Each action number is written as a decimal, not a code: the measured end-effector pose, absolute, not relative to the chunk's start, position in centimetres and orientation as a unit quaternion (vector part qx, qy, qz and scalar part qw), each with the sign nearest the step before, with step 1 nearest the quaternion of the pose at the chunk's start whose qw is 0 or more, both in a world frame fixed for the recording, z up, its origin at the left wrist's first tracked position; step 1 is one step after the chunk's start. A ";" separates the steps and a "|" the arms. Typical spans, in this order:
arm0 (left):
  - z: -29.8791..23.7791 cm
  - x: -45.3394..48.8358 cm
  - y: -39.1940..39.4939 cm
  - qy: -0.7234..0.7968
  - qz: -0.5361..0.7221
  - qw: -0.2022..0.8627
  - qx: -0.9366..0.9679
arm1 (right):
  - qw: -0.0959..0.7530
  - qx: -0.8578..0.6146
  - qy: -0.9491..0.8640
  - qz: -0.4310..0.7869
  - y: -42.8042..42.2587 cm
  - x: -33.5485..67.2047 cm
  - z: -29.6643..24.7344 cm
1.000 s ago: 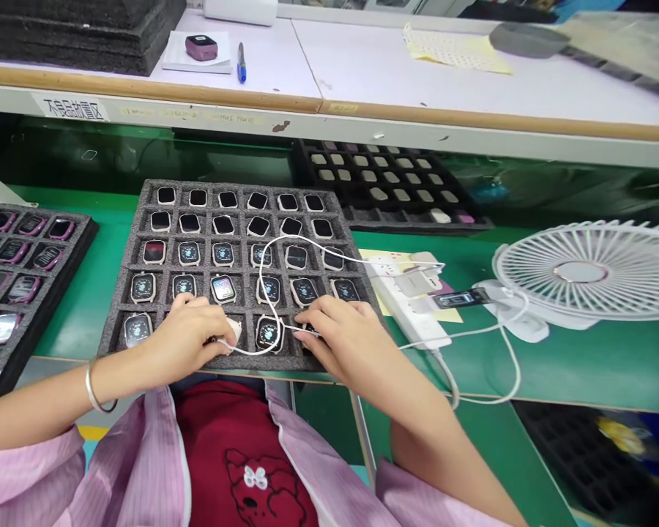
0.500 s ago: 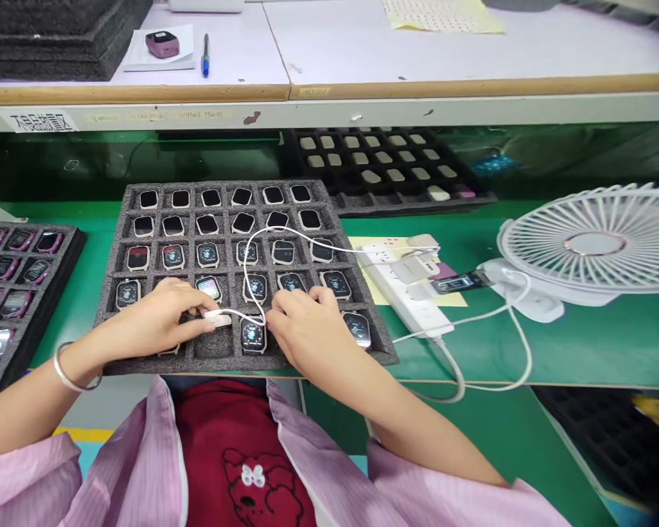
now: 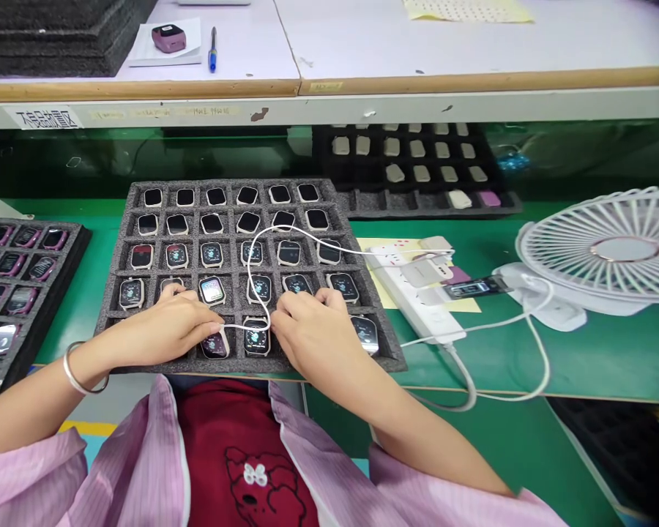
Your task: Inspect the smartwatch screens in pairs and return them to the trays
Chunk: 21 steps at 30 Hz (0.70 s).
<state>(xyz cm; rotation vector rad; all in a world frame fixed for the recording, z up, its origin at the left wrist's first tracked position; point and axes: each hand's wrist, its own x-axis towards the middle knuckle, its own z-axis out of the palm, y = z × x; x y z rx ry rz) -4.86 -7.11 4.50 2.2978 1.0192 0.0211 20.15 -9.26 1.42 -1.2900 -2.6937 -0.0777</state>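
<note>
A grey foam tray (image 3: 110, 307) holds rows of smartwatch bodies without straps, several with lit dials. My left hand (image 3: 176, 326) is closed at the tray's near side, pinching the end of a white charging cable (image 3: 288, 228). Under its fingertips, a smartwatch (image 3: 216, 344) lies slightly turned in its compartment, face up. My right hand (image 3: 313, 329) is curled over the near row, right of another lit smartwatch (image 3: 257, 338). Its fingertips are bent down into the tray, and whatever they grip is hidden. The cable loops between both hands.
A white power strip (image 3: 417, 300) with plugs and a small meter (image 3: 472, 285) lies to the right, beside a white fan (image 3: 609, 249). Another watch tray (image 3: 66, 285) stands left. Behind is a dark tray (image 3: 373, 201) under a shelf (image 3: 362, 44).
The watch at my left fingertips went from tilted on edge to lying face up in its compartment. My left hand shifted slightly down; my right hand stayed over the tray. The view moved slightly.
</note>
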 end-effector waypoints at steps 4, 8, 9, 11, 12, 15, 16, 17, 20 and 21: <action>4.6 -4.4 -7.0 0.414 -0.030 0.339 0.845 | 0.077 -0.438 -0.896 -0.014 -9.3 20.3 1.2; 4.5 -4.0 -7.2 0.442 -0.028 0.324 0.836 | 0.094 -0.446 -0.889 0.036 -9.3 20.8 0.8; 4.4 -4.0 -7.2 0.444 -0.028 0.319 0.836 | 0.099 -0.447 -0.888 0.046 -9.3 20.9 0.7; 4.4 -3.8 -7.3 0.446 -0.031 0.317 0.837 | 0.103 -0.448 -0.887 0.055 -9.2 21.0 0.6; 4.4 -3.8 -7.3 0.446 -0.033 0.317 0.836 | 0.104 -0.447 -0.887 0.054 -9.2 21.0 0.6; 4.4 -3.5 -7.2 0.454 -0.025 0.321 0.831 | 0.110 -0.444 -0.889 0.034 -9.2 20.6 0.6; 4.3 -3.5 -7.1 0.458 -0.019 0.322 0.828 | 0.116 -0.447 -0.887 0.018 -9.3 20.4 0.7; 4.2 -3.5 -7.1 0.464 -0.010 0.319 0.826 | 0.125 -0.454 -0.882 -0.002 -9.5 20.2 0.7; 4.1 -3.7 -7.4 0.504 0.032 0.256 0.824 | 0.145 -0.490 -0.857 -0.071 -10.2 20.2 1.1; 4.2 -3.7 -7.8 0.519 0.061 0.216 0.825 | 0.150 -0.504 -0.846 -0.089 -10.5 20.5 1.4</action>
